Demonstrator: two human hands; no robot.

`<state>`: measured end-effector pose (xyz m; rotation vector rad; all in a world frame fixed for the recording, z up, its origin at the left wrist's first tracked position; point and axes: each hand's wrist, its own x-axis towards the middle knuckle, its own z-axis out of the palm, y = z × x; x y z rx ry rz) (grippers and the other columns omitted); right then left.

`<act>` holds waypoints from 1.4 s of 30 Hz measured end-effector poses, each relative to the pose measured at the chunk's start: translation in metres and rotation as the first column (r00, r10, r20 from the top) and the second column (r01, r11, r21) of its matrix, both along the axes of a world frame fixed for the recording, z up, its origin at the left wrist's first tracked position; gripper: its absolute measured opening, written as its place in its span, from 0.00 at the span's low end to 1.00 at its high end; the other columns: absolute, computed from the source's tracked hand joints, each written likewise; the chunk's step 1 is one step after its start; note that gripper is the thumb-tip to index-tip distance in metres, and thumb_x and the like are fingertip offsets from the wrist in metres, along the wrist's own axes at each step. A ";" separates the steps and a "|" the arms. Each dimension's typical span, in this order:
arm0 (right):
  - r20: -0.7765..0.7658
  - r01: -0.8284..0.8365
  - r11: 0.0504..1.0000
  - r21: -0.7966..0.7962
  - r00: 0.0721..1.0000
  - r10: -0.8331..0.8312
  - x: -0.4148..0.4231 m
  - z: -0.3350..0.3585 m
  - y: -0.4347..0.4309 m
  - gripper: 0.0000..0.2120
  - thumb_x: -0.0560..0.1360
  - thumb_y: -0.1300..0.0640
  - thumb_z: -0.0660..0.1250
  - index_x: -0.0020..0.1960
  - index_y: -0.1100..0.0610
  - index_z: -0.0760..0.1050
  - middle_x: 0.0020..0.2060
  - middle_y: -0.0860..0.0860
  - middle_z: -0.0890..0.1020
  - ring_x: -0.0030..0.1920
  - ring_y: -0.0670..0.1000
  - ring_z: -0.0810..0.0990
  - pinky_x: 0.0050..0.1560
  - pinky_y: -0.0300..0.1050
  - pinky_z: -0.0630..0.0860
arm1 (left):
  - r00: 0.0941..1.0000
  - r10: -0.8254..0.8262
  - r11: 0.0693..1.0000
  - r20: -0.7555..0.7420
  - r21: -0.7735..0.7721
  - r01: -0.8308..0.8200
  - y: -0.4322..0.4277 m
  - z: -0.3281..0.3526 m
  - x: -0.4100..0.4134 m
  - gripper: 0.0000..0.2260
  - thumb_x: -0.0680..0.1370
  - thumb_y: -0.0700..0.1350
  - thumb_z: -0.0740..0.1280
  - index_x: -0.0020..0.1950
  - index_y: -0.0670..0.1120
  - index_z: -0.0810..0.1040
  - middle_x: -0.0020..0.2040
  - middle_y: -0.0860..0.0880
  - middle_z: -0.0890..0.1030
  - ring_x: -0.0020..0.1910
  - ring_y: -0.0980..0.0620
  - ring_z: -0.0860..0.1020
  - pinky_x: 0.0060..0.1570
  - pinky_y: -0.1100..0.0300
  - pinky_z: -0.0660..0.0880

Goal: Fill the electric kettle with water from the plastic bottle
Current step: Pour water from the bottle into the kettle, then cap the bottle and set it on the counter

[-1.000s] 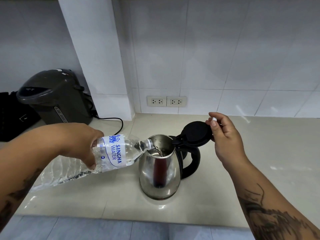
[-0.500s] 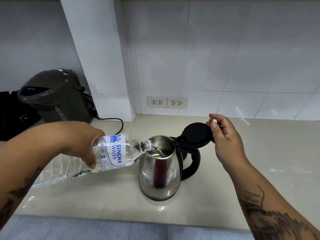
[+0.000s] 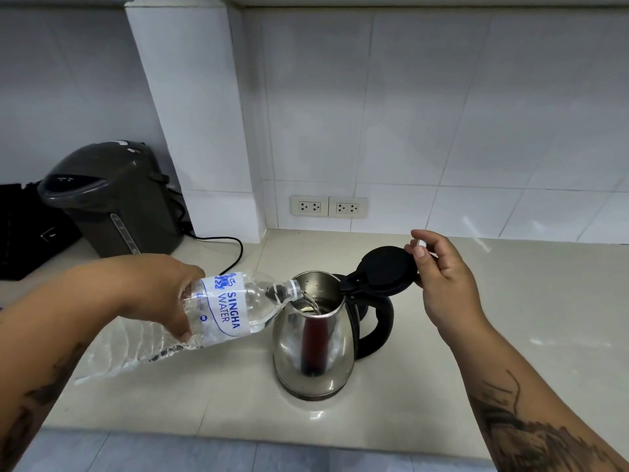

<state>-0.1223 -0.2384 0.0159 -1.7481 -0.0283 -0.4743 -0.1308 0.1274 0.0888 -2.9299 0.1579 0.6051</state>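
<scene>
A steel electric kettle (image 3: 315, 349) with a black handle stands on the counter, its black lid (image 3: 386, 271) swung up and back. My right hand (image 3: 442, 284) holds the lid's edge between thumb and fingers, with a small white thing, perhaps the bottle's cap, pinched at the fingertips. My left hand (image 3: 163, 294) grips a clear plastic water bottle (image 3: 218, 313) with a blue-and-white label. The bottle lies nearly level, its neck over the kettle's rim, and water runs from it into the kettle.
A dark grey water boiler (image 3: 112, 199) stands at the back left with its black cord (image 3: 221, 247) trailing across the counter (image 3: 510, 352). A black box (image 3: 23, 229) sits at the far left. Two wall sockets (image 3: 328, 207) are behind the kettle. The counter's front edge is near me.
Almost nothing has moved: the bottle stays tilted over the kettle with water still running, and my right hand keeps the lid held back.
</scene>
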 end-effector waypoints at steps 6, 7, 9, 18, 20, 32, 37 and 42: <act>-0.035 0.053 0.998 -0.035 0.998 -0.054 0.003 0.013 -0.001 0.12 0.78 0.52 0.65 0.58 0.38 0.75 0.50 0.39 0.79 0.55 0.42 0.79 0.52 0.33 0.73 | 0.996 0.084 0.928 -0.012 -0.364 -0.082 0.010 -0.029 -0.010 0.28 0.53 0.61 0.78 0.51 0.58 0.77 0.44 0.57 0.85 0.43 0.58 0.83 0.50 0.54 0.80; -0.030 0.082 0.994 -0.078 0.996 -0.084 0.003 0.018 -0.001 0.13 0.78 0.52 0.65 0.60 0.41 0.75 0.50 0.39 0.78 0.55 0.42 0.78 0.49 0.30 0.70 | 0.996 0.086 0.881 -0.023 -0.465 -0.087 0.011 -0.034 -0.011 0.29 0.53 0.59 0.79 0.53 0.59 0.78 0.46 0.57 0.86 0.45 0.57 0.83 0.53 0.52 0.80; 0.015 0.097 0.982 -0.161 0.995 -0.096 0.001 0.031 0.004 0.14 0.77 0.52 0.66 0.61 0.44 0.76 0.52 0.43 0.80 0.54 0.42 0.78 0.49 0.31 0.69 | 0.997 0.074 0.761 -0.034 -0.644 -0.079 0.010 -0.039 -0.014 0.32 0.56 0.54 0.82 0.59 0.58 0.78 0.52 0.57 0.86 0.50 0.57 0.84 0.58 0.50 0.79; 0.009 -0.430 0.843 -0.322 0.889 0.457 -0.020 0.099 0.061 0.14 0.73 0.57 0.72 0.54 0.39 0.80 0.38 0.31 0.79 0.36 0.37 0.76 0.40 0.27 0.70 | 0.997 0.015 0.637 0.076 -0.770 0.049 -0.002 -0.021 -0.017 0.36 0.59 0.53 0.82 0.65 0.59 0.74 0.58 0.63 0.84 0.56 0.63 0.82 0.61 0.58 0.77; 0.003 -0.451 0.820 -0.354 0.876 0.483 -0.020 0.107 0.065 0.15 0.73 0.57 0.72 0.54 0.39 0.80 0.38 0.32 0.79 0.35 0.39 0.75 0.41 0.27 0.71 | 0.996 -0.007 0.634 0.084 -0.770 0.069 -0.003 -0.016 -0.016 0.36 0.60 0.53 0.82 0.66 0.59 0.74 0.58 0.64 0.84 0.56 0.63 0.82 0.60 0.61 0.77; -0.092 -0.349 0.676 -0.648 0.918 0.386 -0.016 0.119 0.074 0.11 0.71 0.42 0.69 0.44 0.49 0.80 0.33 0.46 0.82 0.35 0.44 0.78 0.40 0.45 0.77 | 0.987 -0.016 0.727 0.157 -0.676 0.119 -0.004 -0.012 -0.016 0.31 0.57 0.58 0.80 0.58 0.58 0.76 0.51 0.62 0.85 0.50 0.61 0.83 0.57 0.51 0.79; -0.127 -0.354 0.636 -0.686 0.919 0.374 -0.015 0.114 0.074 0.14 0.73 0.37 0.63 0.52 0.44 0.77 0.38 0.44 0.81 0.40 0.42 0.79 0.43 0.43 0.76 | 0.992 -0.009 0.713 0.123 -0.695 0.093 0.000 -0.013 -0.015 0.32 0.58 0.56 0.80 0.60 0.59 0.76 0.53 0.61 0.85 0.53 0.60 0.83 0.59 0.50 0.78; -0.112 -0.377 0.641 -0.669 0.904 0.414 -0.009 0.112 0.074 0.07 0.76 0.42 0.62 0.49 0.44 0.75 0.37 0.45 0.80 0.40 0.44 0.79 0.42 0.41 0.75 | 0.985 0.023 0.733 0.168 -0.673 0.098 0.000 -0.008 -0.016 0.29 0.58 0.57 0.79 0.57 0.59 0.76 0.51 0.60 0.85 0.50 0.58 0.83 0.56 0.49 0.79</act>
